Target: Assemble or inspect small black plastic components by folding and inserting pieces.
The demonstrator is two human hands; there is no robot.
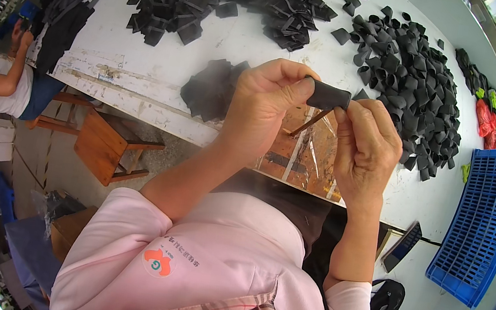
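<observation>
A small black piece of fabric or foam [327, 94], folded or tube-like, is stretched between both hands above the table edge. My left hand [267, 97] pinches its left end between thumb and fingers. On the opposite end, my right hand [368, 140] closes its thumb and fingertips. A thin brown stick [312, 123] slants up from a worn wooden board [277, 160] to just below the piece; whether it touches the piece I cannot tell. Left of my left hand lies a pile of flat black pieces [206, 89], partly hidden by that hand.
Heaps of flat black pieces [181, 0] and curled black pieces [422, 90] cover parts of the white table [145, 71]. A blue plastic crate [477, 219] stands at the right, near a phone [402, 246]. Wooden stool [113, 145] and another person [2, 79] are at the left.
</observation>
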